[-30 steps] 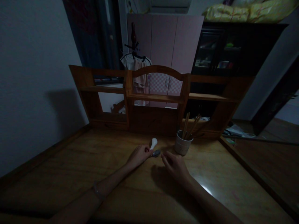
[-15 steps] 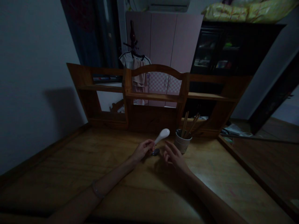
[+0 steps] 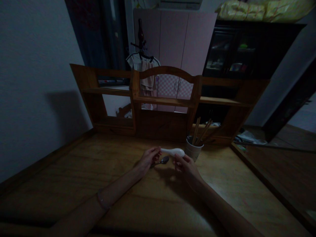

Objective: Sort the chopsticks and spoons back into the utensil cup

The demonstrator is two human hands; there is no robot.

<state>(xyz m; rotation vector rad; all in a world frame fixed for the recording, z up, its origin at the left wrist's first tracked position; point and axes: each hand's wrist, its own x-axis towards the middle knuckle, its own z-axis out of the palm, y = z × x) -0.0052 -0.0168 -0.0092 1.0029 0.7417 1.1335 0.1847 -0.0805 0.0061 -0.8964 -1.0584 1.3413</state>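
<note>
A white soup spoon (image 3: 174, 151) is held level above the table between my two hands. My left hand (image 3: 148, 159) pinches the end of its handle. The fingers of my right hand (image 3: 185, 166) are closed on the edge of its bowl. Below it, a metal spoon (image 3: 164, 160) lies on the wooden table, its handle partly hidden by my left hand. Just behind my right hand stands a light-coloured cup (image 3: 194, 150) with several chopsticks (image 3: 202, 131) upright in it.
A wooden shelf unit (image 3: 163, 102) runs along the back of the table (image 3: 118, 197). The table's raised right edge (image 3: 261, 179) borders a darker surface. A wall (image 3: 37, 115) rises at the left. Farther back stand a pink wardrobe (image 3: 172, 42) and a dark cabinet (image 3: 229, 49).
The white spoon has swung down from a raised slant to level. My right hand, apart from it before, has taken hold of its bowl. More of the metal spoon shows.
</note>
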